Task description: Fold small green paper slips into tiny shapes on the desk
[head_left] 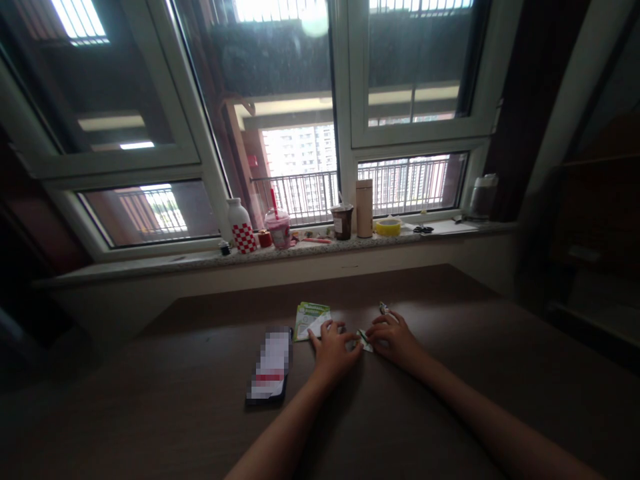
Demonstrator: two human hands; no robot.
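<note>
On the brown table (210, 373), a small white and green piece (365, 341) lies between my two hands. The fingertips of my left hand (334, 347) touch its left side; the other fingers are spread over the edge of a green and white packet (306, 325). My right hand (393, 337) has its thumb and finger at the right side of the small piece. Just beyond the right fingers is a small crumpled item (383, 308), too small to identify. A phone (270, 365) with a lit screen lies left of my left hand.
Behind the table, a stone windowsill (200, 265) holds a red-checked bottle (241, 227), a pink drink cup (279, 229), a dark cup (343, 222), a tan flask (365, 208), yellow tape (389, 228) and a clear jug (483, 198). Large windows rise above it.
</note>
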